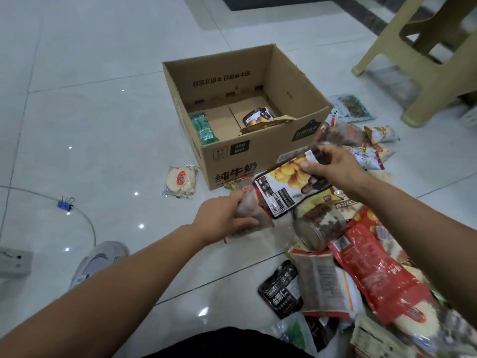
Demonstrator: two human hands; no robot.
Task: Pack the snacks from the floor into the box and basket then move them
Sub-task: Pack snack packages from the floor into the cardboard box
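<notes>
An open cardboard box [247, 161] stands on the tiled floor and holds a green packet [204, 129] and a dark chestnut packet [258, 116]. My right hand [333, 164] pinches the top of a black and yellow chestnut pouch [284, 184], lifted just in front of the box. My left hand [222, 219] grips a clear snack bag [251, 208] near the floor, below the box's front corner. A heap of snack packs [366, 275] lies at the right, among them a jar [320, 227] on its side.
A wrapped round cake [180, 180] lies left of the box. A beige plastic stool [423, 52] stands at the back right. A white cable with a blue clip [64, 204] and a power strip [14, 260] are at the left. My grey shoe [100, 259] is near it.
</notes>
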